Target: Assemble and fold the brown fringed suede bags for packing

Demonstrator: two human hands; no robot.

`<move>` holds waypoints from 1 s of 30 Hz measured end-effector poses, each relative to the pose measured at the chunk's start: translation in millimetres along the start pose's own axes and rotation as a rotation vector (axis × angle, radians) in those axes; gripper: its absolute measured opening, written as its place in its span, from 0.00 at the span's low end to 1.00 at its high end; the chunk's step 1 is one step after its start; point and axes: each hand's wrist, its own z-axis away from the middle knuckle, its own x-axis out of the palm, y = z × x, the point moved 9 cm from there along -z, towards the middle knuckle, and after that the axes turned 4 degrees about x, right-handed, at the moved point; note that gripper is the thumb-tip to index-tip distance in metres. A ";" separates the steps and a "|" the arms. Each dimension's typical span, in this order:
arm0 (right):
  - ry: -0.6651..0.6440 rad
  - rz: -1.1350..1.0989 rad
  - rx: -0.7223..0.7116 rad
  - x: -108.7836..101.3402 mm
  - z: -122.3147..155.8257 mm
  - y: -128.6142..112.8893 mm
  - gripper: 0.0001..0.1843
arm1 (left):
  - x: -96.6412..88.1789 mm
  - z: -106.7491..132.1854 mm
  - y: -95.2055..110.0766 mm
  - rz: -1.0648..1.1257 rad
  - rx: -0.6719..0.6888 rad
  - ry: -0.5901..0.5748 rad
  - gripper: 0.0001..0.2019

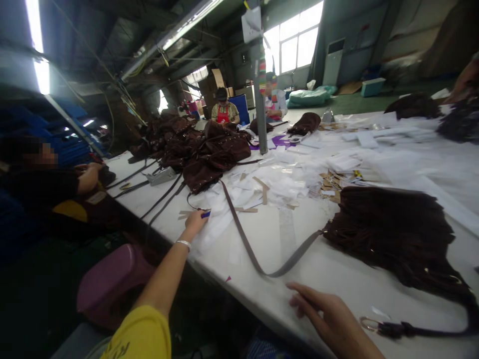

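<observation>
My left hand [195,223] reaches over the table edge, its fingers closed round a small blue object [205,215] whose kind I cannot make out. Just beyond it lies the near end of a pile of dark brown bags [204,172]. My right hand [325,311] is low over the white table [299,259], fingers stretched out and nothing in them. To its upper right lies a dark brown fringed bag [392,234]. From this bag a long strap [277,272] bends across the table towards the pile. A strap end with a metal ring [369,324] rests right of my right hand.
Clear plastic and white paper scraps [284,174] cover the table's middle, with brown card pieces [331,184] among them. A metal post [261,99] rises from the table. Co-workers sit at the far side and at left. A pink stool [108,279] stands below the near edge.
</observation>
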 end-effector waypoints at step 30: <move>0.566 -0.978 0.161 -75.1 -6.7 70.6 0.26 | 100.7 179.6 352.0 0.010 0.869 -0.240 0.19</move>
